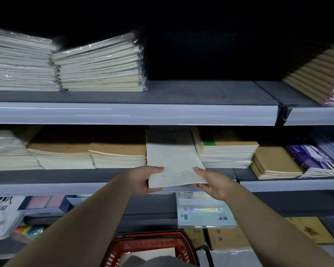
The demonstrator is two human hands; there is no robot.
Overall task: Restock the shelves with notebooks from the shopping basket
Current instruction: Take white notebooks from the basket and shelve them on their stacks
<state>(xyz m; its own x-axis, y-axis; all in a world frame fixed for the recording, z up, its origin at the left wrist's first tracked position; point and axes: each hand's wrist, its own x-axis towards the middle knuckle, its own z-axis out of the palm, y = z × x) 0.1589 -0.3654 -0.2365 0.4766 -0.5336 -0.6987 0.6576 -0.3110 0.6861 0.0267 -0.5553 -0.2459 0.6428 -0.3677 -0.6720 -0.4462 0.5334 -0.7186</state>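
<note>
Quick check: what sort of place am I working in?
Probably a stationery shop aisle: railed shelves, sorted notebook stacks, a red basket below, left hand and right hand holding a notebook.

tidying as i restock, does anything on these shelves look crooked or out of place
Two stacks on the top shelf stand out. The plastic-wrapped stack sits tilted, right side higher, its wrap loose. The brown stack at far right is fanned out and slanting. The wide lens may exaggerate both.
</note>
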